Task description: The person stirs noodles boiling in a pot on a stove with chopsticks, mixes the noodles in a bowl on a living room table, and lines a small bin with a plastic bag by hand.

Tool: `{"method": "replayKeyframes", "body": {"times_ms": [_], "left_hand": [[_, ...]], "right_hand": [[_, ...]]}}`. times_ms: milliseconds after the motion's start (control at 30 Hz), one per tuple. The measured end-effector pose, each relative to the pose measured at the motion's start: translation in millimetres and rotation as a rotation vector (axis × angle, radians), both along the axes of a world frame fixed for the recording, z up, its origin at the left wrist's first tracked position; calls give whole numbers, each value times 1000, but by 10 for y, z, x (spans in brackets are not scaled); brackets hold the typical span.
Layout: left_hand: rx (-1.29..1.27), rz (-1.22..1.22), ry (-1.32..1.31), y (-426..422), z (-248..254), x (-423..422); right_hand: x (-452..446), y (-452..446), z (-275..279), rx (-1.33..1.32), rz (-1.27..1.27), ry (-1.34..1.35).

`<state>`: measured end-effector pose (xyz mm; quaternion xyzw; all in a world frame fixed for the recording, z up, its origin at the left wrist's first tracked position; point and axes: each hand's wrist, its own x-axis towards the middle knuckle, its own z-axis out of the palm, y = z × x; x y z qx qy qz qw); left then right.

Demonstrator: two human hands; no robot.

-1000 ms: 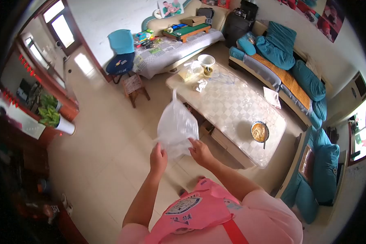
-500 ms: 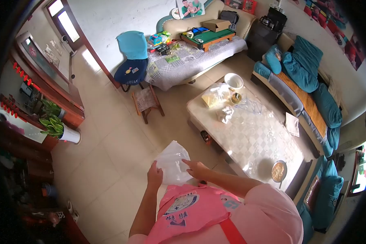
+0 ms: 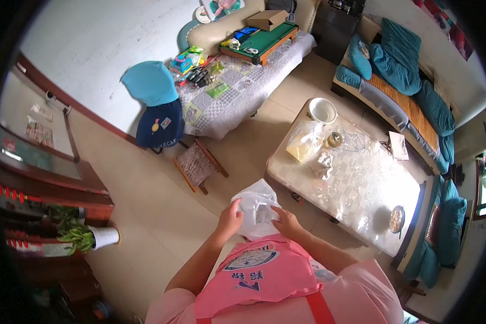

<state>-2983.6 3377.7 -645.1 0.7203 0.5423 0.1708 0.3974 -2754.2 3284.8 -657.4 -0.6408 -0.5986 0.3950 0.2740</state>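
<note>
A white translucent plastic bag (image 3: 257, 201) hangs in front of my body, over the floor. My left hand (image 3: 230, 218) is closed on the bag's left edge, thumb on top. On the opposite side my right hand (image 3: 288, 221) grips the right edge with thumb and fingers. Between them the bag's mouth looks spread apart; whether anything lies inside I cannot tell. Just below the bag is the pink apron (image 3: 270, 264) on my body.
A cloth-covered table (image 3: 356, 183) at the right bears a white pot (image 3: 323, 110), a bag of yellow food (image 3: 304, 141), a jar (image 3: 333, 140) and a pan (image 3: 397, 220). A wooden stool (image 3: 200, 164) stands ahead, a potted plant (image 3: 103, 237) left.
The view has swung and shifted. The bag's mouth has been pulled wider, and my right hand has moved from pointing across the bag to gripping its right edge.
</note>
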Motion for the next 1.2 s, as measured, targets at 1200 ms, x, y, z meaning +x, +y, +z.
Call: {"method": "replayKeyframes", "body": {"times_ms": [1200], "left_hand": [[-231, -897, 164, 6831, -679, 2942]], "right_hand": [[1377, 5435, -271, -227, -1094, 283]]}}
